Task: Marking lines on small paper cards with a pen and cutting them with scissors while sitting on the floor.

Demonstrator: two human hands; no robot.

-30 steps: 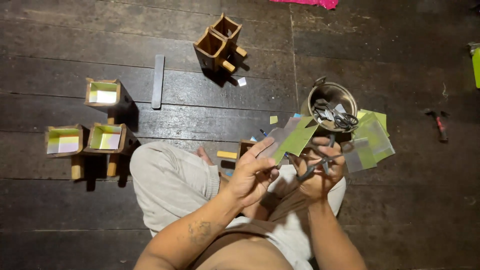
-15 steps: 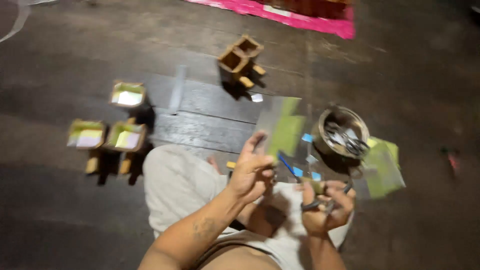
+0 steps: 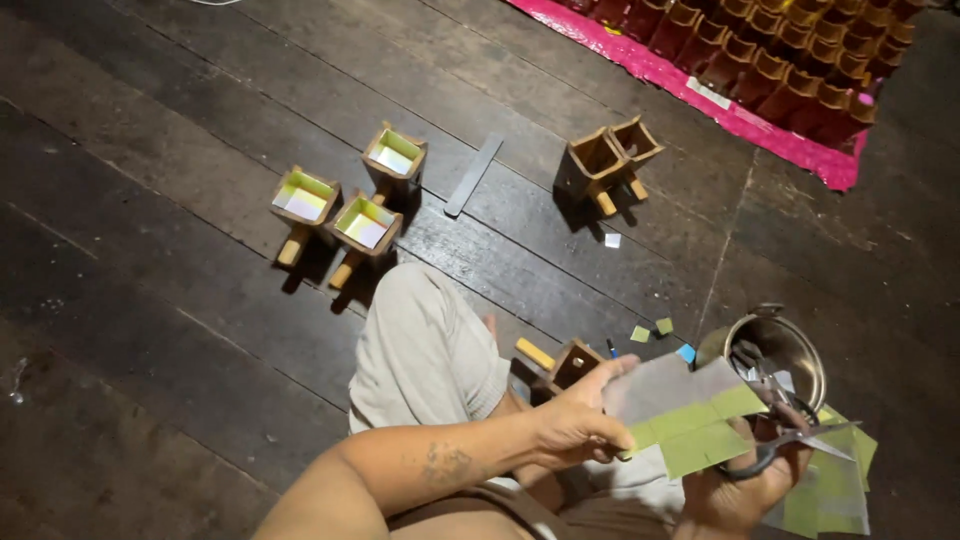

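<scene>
My left hand (image 3: 578, 418) pinches a sheet of shiny green and silver paper (image 3: 683, 412) by its left edge, low in the head view. My right hand (image 3: 745, 482) grips a pair of scissors (image 3: 792, 444) whose blades point right, just under the sheet. A metal pot (image 3: 776, 348) holding more tools stands right behind the paper. A small wooden box on a peg (image 3: 573, 364) lies by my knee (image 3: 425, 350), and more green sheets (image 3: 835, 482) lie under my right hand.
Three paper-lined wooden boxes (image 3: 364, 223) stand on the dark plank floor at left. Two unlined boxes (image 3: 606, 156) and a metal ruler (image 3: 473, 174) lie beyond. Small paper scraps (image 3: 650, 331) dot the floor. A pink mat (image 3: 745, 115) carries rows of many boxes at top right.
The view has swung, so the boxes now sit nearer the middle and the pink mat shows. My hands have dropped lower with the sheet, and the scissors have come up beside it.
</scene>
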